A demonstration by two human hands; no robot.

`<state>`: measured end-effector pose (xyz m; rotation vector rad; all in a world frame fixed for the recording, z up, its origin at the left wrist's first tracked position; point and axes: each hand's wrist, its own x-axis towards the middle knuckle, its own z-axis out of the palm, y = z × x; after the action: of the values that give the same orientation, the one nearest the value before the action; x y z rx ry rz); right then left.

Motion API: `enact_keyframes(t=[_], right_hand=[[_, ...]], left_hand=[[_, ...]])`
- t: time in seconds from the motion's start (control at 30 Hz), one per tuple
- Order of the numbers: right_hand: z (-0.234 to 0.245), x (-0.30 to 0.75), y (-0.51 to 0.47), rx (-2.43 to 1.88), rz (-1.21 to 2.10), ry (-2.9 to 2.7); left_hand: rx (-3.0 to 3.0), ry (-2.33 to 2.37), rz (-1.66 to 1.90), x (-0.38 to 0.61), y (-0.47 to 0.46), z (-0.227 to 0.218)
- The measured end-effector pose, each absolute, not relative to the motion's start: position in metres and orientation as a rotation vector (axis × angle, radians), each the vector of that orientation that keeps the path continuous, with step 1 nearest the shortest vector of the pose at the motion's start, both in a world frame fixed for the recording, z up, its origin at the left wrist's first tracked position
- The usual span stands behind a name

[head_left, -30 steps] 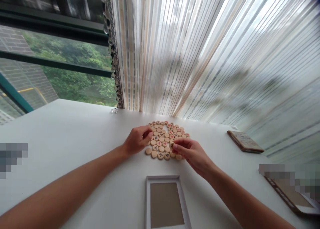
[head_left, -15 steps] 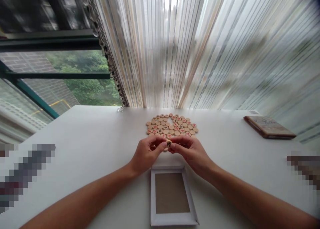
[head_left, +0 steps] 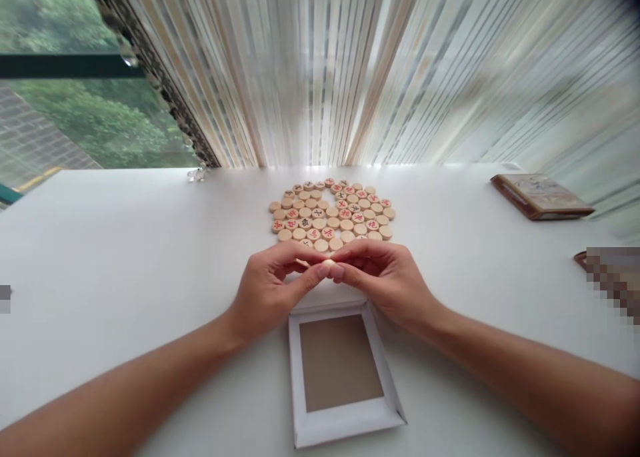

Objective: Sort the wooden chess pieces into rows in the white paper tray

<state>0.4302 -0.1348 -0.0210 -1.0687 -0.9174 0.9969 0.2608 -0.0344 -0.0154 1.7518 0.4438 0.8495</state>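
Between the fingertips of both hands sits a round wooden Chinese chess piece (head_left: 329,263), mostly covered by the fingers. My left hand (head_left: 274,282) pinches it from the left, and my right hand (head_left: 386,278) pinches it from the right. Just beyond them lies a flat cluster of Chinese chess pieces (head_left: 333,223), several with red or black characters and others plain side up. Its near edge is partly hidden by my fingers. A shallow white box (head_left: 345,425) with a brown inner bottom lies below my hands, close to my body.
All this rests on a white table (head_left: 150,257). A brown book-like object (head_left: 543,196) lies at the back right, and a pixelated item (head_left: 613,280) is at the right edge. Striped curtains (head_left: 310,77) hang behind the table, with a window (head_left: 95,120) at the left.
My view has tilted down and come closer to the table. The held piece showed a black character before; now only its pale edge or plain side shows. Both hands still pinch it.
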Motion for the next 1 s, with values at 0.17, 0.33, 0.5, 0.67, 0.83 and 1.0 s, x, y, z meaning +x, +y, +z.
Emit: enact_keyframes(t=[0.17, 0.33, 0.5, 0.67, 0.83, 1.0], right_hand=[[-0.021, 0.43, -0.137, -1.108, 0.979, -0.932], [-0.021, 0.431, -0.138, -1.097, 0.946, -0.972], [-0.022, 0.433, -0.139, -1.097, 1.021, -0.914], [-0.025, 0.435, -0.137, -1.083, 1.133, -0.838], [-0.026, 0.434, -0.137, -1.044, 1.197, -0.786], [-0.025, 0.435, -0.136, -1.076, 1.183, -0.786]], left_hand=[[1.737, 0.412, 0.833, 0.262, -0.033, -0.019], [1.714, 0.383, 0.807, 0.261, -0.031, -0.021], [1.623, 0.378, 0.765, 0.261, -0.031, -0.019], [1.527, 0.423, 0.726, 0.262, -0.03, -0.016], [1.474, 0.431, 0.713, 0.262, -0.027, -0.016], [1.476, 0.472, 0.693, 0.261, -0.023, -0.018]])
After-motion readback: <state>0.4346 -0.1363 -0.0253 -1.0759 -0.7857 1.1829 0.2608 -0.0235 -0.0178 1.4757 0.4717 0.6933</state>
